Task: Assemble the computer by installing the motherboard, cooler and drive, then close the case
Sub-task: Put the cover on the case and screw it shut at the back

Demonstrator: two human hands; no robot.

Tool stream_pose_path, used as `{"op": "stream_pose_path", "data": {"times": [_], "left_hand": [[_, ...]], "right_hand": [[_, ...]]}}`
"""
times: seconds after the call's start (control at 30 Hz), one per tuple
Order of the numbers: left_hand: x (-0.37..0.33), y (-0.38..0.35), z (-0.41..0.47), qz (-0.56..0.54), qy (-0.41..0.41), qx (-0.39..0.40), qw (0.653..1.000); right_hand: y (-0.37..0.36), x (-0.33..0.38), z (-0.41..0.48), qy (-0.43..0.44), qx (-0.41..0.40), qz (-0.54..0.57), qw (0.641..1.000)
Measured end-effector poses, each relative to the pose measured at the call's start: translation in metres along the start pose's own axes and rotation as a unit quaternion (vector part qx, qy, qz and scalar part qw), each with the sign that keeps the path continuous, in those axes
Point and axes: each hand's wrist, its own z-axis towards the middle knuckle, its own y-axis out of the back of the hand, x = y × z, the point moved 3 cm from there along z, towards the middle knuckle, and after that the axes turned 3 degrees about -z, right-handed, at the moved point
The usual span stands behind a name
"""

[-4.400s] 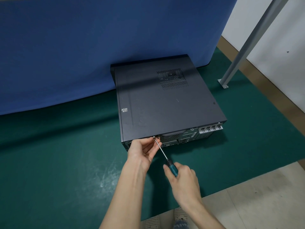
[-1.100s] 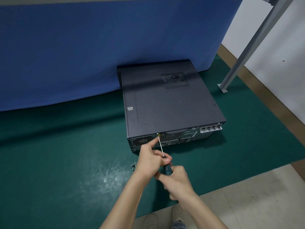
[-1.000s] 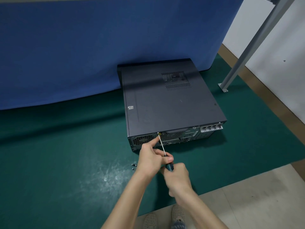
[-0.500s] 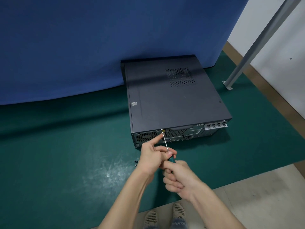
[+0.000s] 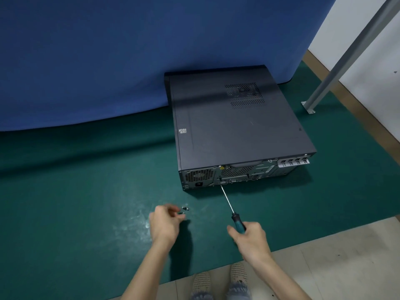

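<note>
The black computer case (image 5: pixel 233 126) lies flat on the green mat, its cover on and its rear panel (image 5: pixel 229 174) facing me. My right hand (image 5: pixel 251 239) grips the teal handle of a screwdriver (image 5: pixel 238 224). The screwdriver's thin shaft points up-left, and its tip is at the lower edge of the rear panel. My left hand (image 5: pixel 164 224) hovers low over the mat, away from the case. Its loosely curled fingers are blurred, right beside a small cluster of loose screws (image 5: pixel 185 208). Whether they pinch a screw is unclear.
A green mat (image 5: pixel 86 191) covers the floor, with pale tiles (image 5: pixel 335 256) near my shoes (image 5: pixel 220 280). A blue curtain (image 5: pixel 129 61) hangs behind the case. A grey metal post (image 5: pixel 337 66) slants down to a foot plate at the right.
My left hand has left the screwdriver shaft and dropped down-left to the loose screws. My right hand has drawn the screwdriver back, its tip now lower on the rear panel.
</note>
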Motion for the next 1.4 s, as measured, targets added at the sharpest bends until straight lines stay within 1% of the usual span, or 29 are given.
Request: {"op": "stream_pose_path", "data": {"times": [0.07, 0.17, 0.23, 0.37, 0.47, 0.6, 0.7, 0.8, 0.87, 0.9, 0.97, 1.03, 1.1, 1.2, 1.4], "left_hand": [[0.015, 0.004, 0.006, 0.032, 0.003, -0.036, 0.999], [0.018, -0.002, 0.012, 0.028, -0.024, -0.049, 0.998], [0.016, -0.008, 0.017, 0.022, -0.043, -0.058, 0.997], [0.008, -0.017, 0.027, 0.064, -0.085, -0.060, 0.992], [0.005, -0.020, 0.030, 0.092, -0.114, -0.059, 0.987], [0.006, -0.024, 0.034, 0.151, -0.171, -0.008, 0.974], [0.009, -0.024, 0.032, 0.174, -0.196, 0.006, 0.965], [0.012, -0.022, 0.030, 0.153, -0.189, 0.018, 0.970], [0.010, -0.018, 0.029, 0.141, -0.184, 0.000, 0.973], [0.008, -0.015, 0.028, 0.119, -0.175, -0.023, 0.977], [-0.005, -0.007, 0.022, 0.028, -0.166, -0.095, 0.981], [-0.026, 0.000, 0.012, -0.076, -0.197, -0.166, 0.963], [-0.048, 0.002, 0.002, -0.135, -0.247, -0.202, 0.938], [-0.070, -0.003, -0.005, -0.154, -0.286, -0.222, 0.919], [-0.071, -0.010, -0.004, -0.156, -0.274, -0.254, 0.914]], "right_hand": [[-0.008, -0.007, 0.005, 0.001, 0.006, -0.050, 0.999], [-0.018, -0.014, 0.012, -0.007, 0.018, -0.115, 0.993], [-0.022, -0.016, 0.014, -0.013, 0.032, -0.135, 0.990], [-0.028, -0.021, 0.016, -0.027, 0.052, -0.145, 0.988], [-0.031, -0.023, 0.017, -0.033, 0.062, -0.131, 0.989], [-0.035, -0.024, 0.017, -0.033, 0.072, -0.118, 0.990], [-0.038, -0.025, 0.015, -0.031, 0.074, -0.114, 0.990], [-0.041, -0.026, 0.013, -0.028, 0.079, -0.109, 0.991], [-0.042, -0.026, 0.012, -0.023, 0.081, -0.100, 0.991], [-0.041, -0.025, 0.011, -0.018, 0.079, -0.093, 0.992], [-0.040, -0.023, 0.011, -0.006, 0.070, -0.073, 0.995], [-0.039, -0.021, 0.010, 0.001, 0.063, -0.059, 0.996], [-0.040, -0.019, 0.009, 0.007, 0.062, -0.052, 0.997], [-0.041, -0.018, 0.007, 0.013, 0.056, -0.046, 0.997], [-0.043, -0.019, 0.003, 0.019, 0.051, -0.042, 0.998]]}}
